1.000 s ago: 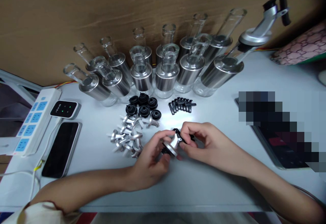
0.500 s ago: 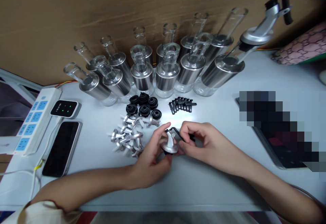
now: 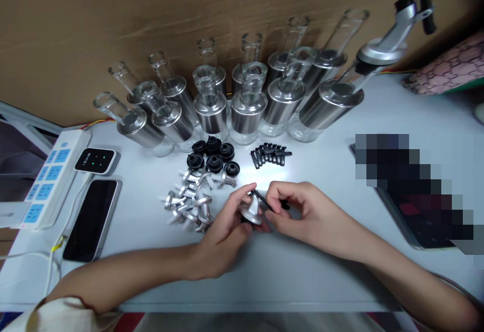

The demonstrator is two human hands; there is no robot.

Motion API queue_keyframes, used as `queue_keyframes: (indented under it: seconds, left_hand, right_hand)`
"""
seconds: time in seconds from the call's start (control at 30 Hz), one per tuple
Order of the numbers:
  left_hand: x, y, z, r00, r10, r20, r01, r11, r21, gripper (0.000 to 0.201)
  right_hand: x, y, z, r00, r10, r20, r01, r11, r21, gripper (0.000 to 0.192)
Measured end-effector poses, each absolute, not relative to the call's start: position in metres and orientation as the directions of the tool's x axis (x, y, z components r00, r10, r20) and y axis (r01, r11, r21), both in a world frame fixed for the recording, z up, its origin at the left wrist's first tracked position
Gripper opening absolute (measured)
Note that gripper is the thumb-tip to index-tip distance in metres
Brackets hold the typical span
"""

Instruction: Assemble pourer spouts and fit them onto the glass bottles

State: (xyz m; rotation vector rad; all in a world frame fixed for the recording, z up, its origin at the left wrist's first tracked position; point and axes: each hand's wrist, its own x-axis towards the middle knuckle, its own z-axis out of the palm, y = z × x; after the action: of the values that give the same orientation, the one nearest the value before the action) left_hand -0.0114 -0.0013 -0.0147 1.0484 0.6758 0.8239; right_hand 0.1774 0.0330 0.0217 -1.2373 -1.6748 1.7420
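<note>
Glass bottles [image 3: 242, 105] in rows, black rubber plugs [image 3: 214, 156], phone [image 3: 91, 219], power strip [image 3: 51, 178], white table [image 3: 340, 171]

Pixelated block [image 3: 412, 181] masks most of the dark slab at right. Fingers of both hands cover the silver spout's [image 3: 252, 212] base and most of the black lever [image 3: 262, 201]. Both forearms cut off by bottom edge.

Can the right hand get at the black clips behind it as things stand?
Probably yes. The black clips lie on bare table just beyond the right hand, with nothing between. But both it and the left hand grip the spout, so it must let go first.
</note>
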Motion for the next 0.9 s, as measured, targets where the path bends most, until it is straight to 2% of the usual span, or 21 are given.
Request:
queue_keyframes:
  seconds: [0.13, 0.27, 0.43, 0.63, 0.9]
  left_hand:
    - [-0.0111, -0.0009, -0.0142, 0.526, 0.845, -0.093, -0.249, 0.258, 0.933, 0.048]
    - [-0.0105, -0.0025, -0.0192, 0.548, 0.836, -0.032, -0.287, 0.223, 0.932, 0.054]
    - [-0.0114, -0.0030, -0.0203, 0.559, 0.828, -0.033, -0.267, 0.218, 0.939, 0.061]
    - [-0.0121, -0.0014, -0.0178, 0.505, 0.861, -0.062, -0.169, 0.169, 0.971, 0.047]
    - [-0.0093, -0.0037, -0.0216, 0.515, 0.854, -0.074, -0.207, 0.208, 0.956, 0.052]
  right_hand:
    - [0.1749, 0.0344, 0.0234, -0.477, 0.826, -0.300, 0.251, -0.199, -0.947, 0.017]
    - [0.1742, 0.0380, 0.0248, -0.392, 0.874, -0.288, 0.235, -0.208, -0.949, 0.018]
    - [0.1735, 0.0369, 0.0246, -0.440, 0.824, -0.356, 0.283, -0.249, -0.926, 0.019]
    - [0.1739, 0.0349, 0.0255, -0.450, 0.813, -0.370, 0.255, -0.281, -0.925, 0.021]
    - [0.1736, 0.0364, 0.0247, -0.401, 0.848, -0.347, 0.226, -0.276, -0.934, 0.022]
